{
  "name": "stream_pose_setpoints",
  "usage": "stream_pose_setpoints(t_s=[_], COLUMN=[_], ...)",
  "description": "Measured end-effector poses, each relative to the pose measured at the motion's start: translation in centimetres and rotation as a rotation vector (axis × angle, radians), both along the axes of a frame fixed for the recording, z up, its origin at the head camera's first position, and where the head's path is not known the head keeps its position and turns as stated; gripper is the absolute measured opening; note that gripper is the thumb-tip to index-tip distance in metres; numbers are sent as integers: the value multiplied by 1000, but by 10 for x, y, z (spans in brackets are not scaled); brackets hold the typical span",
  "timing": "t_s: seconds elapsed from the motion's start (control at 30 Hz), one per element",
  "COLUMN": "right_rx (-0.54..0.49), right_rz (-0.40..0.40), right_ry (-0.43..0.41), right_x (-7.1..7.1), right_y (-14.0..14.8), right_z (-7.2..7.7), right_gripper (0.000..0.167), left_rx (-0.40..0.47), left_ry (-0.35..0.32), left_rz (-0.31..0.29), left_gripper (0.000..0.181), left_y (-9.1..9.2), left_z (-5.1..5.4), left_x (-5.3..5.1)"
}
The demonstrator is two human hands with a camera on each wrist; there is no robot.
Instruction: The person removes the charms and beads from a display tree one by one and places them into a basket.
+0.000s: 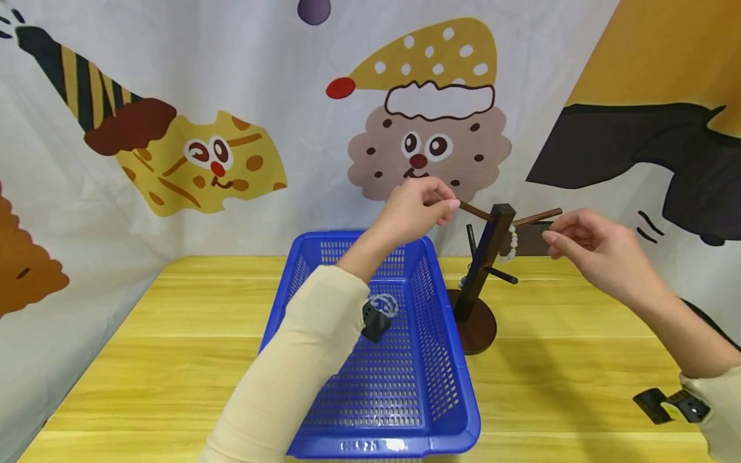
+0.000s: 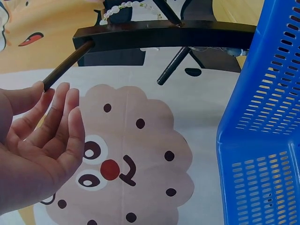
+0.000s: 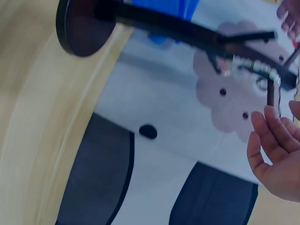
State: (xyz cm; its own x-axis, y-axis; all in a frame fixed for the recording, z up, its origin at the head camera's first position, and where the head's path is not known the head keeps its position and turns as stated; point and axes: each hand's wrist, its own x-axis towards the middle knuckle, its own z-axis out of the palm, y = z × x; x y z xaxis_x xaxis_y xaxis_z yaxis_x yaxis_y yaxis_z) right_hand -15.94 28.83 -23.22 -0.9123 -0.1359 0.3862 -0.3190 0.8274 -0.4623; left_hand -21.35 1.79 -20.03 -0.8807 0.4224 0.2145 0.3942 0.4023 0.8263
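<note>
A dark wooden bracelet stand [image 1: 482,270] with several side pegs stands upright on its round base. My left hand [image 1: 413,209] pinches the end of its upper left peg [image 2: 68,65] between thumb and forefinger, the other fingers loosely bent. A pale beaded bracelet [image 1: 512,244] hangs on the upper right peg [image 1: 538,217], near the post. Close to that peg's tip is my right hand [image 1: 602,254], fingers loosely curled, with nothing seen in its grasp. Another bracelet [image 2: 236,52] hangs lower on the stand, partly hidden.
Left of the stand, a blue plastic basket [image 1: 471,424] sits on the yellow wood-grain table [image 1: 556,386]. Clear beaded bracelets [image 1: 384,305] lie inside it, partly behind my left sleeve and its black wrist mount [image 1: 375,323]. A cartoon-printed cloth [image 1: 312,128] hangs behind.
</note>
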Motion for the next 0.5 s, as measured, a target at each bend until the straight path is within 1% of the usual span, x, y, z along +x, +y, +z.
stream_pose_setpoints(t_s=[0.1,0.2,0.27,0.4,0.5], right_rx=[32,92,111,102,90], right_rz=[53,124,160,195,191], right_ry=[11,10,11,18,20], right_x=[8,13,15,19,21], right_y=[-9,-16,-20,-29,-32], right_z=[-6,-13,-18,-25,-26], right_gripper=[10,6,4,4,5], left_rx=[-2,-7,-10,-9,-5], left_ry=[0,1,0,0,-6], left_rz=[4,8,11,14,16], left_gripper=[16,16,16,16,15], left_y=[0,0,0,0,0], left_z=[0,0,1,0,0], left_x=[1,1,1,1,2])
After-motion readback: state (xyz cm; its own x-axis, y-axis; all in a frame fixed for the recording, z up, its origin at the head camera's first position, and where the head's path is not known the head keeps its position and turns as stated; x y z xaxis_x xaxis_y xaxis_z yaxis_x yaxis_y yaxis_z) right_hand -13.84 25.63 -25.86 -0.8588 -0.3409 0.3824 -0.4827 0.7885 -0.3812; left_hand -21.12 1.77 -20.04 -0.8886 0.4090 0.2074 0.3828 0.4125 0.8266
